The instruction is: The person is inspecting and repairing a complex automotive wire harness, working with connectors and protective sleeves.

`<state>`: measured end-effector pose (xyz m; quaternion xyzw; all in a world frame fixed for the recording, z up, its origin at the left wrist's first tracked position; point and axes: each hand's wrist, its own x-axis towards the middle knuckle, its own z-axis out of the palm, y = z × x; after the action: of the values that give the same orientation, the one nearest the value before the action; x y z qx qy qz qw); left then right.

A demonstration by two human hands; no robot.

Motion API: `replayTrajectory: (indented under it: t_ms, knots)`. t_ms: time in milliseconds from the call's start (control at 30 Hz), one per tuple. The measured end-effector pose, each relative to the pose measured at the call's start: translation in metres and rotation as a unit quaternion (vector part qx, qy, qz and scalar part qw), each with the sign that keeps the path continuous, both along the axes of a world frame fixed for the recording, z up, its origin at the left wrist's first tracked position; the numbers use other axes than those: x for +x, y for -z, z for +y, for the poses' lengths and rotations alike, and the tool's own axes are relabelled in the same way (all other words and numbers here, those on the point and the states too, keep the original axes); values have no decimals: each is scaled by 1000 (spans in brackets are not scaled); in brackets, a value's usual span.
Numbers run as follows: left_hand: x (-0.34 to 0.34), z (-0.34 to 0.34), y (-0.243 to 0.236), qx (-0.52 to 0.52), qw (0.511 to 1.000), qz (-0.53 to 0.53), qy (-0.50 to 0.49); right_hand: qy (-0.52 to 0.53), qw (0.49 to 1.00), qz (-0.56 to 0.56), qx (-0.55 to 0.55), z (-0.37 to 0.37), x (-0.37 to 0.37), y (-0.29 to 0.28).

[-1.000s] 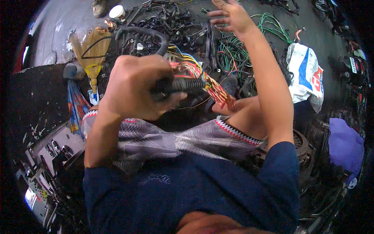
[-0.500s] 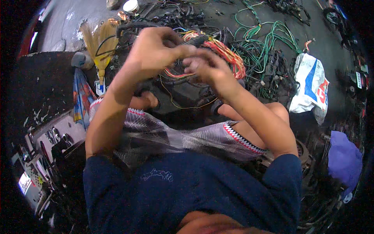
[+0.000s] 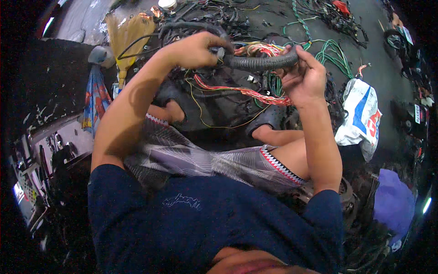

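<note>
Holds a black ribbed tube (image 3: 260, 62) almost level, wrapping the right fingers (image 3: 313, 58) around one end, probably to support its weight. Bends the left fingers (image 3: 213, 40) at the opposite end; cannot tell how tightly. Shows red-and-white wires (image 3: 265, 96) nearer to the body than the fingers, and a white bag (image 3: 361, 113) farther right.

Both elbows (image 3: 107, 153) bent, left hand (image 3: 197, 50) and right hand (image 3: 305, 78) forward, fingers (image 3: 221, 43) curled
</note>
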<state>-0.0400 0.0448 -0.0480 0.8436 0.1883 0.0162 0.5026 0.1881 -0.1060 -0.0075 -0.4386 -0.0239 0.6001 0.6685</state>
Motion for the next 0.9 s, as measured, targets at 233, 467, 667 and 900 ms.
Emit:
replayTrajectory:
  t_ms: [233, 467, 667, 900]
  knots:
    - [8, -14, -14, 61, 998, 13, 22, -12, 999, -18, 24, 3, 8, -7]
    - [5, -24, -33, 12, 992, -78, -93, 31, 999, -14, 0, 10, 18, -10]
    - [18, -55, -56, 98, 978, -83, -165, 64, 991, 97, 69, 4, -5, -14]
    - [26, -52, -50, 131, 981, -16, -144, -10, 999, -29, -14, 1, -33, -12]
